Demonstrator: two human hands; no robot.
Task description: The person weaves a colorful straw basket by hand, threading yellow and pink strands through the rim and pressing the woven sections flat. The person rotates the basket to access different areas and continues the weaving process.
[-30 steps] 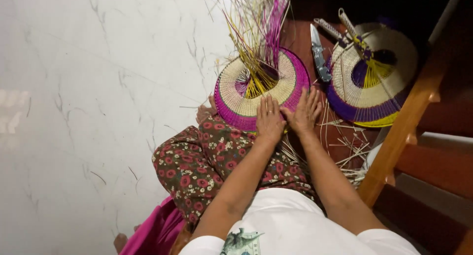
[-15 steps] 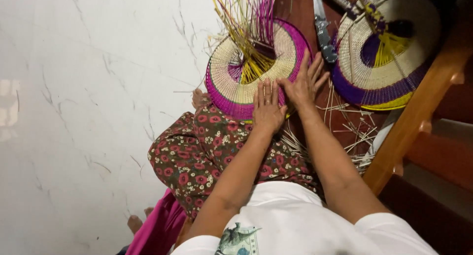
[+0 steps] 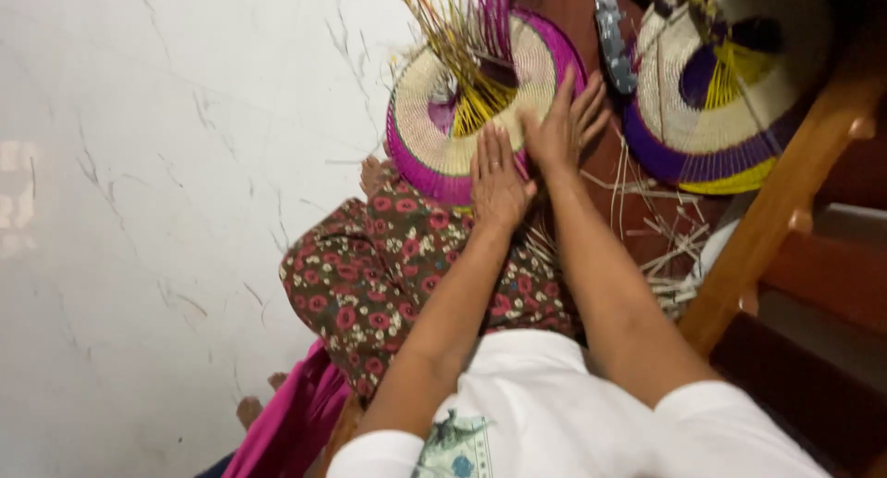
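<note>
On the floor in front of us lies the round woven fan (image 3: 462, 118), pale in the middle with a pink rim, its loose yellow and pink straws (image 3: 457, 25) sticking up. It rests just past our knee in the flowery pants (image 3: 388, 266).

A moment ago our two hands sat side by side on the near edge of the fan. Now the right hand (image 3: 565, 127) has slid further up onto the woven part, while the left hand (image 3: 497, 178) has stayed on the pink rim. So we judge the fan is being pressed flat and held in place.

Both arms reach straight out from our white shirt (image 3: 554, 413). Both hands lie flat, palms down, fingers spread a little. They hold nothing; they only press on the fan.

To the right sits a second fan (image 3: 721, 108) with a purple and yellow rim, well apart from our hands. Between the two fans lies a grey tool (image 3: 612, 35). Cut bits of straw (image 3: 656, 229) lie by the wooden chair leg (image 3: 776, 201). The white wall (image 3: 139, 210) is on our left.
</note>
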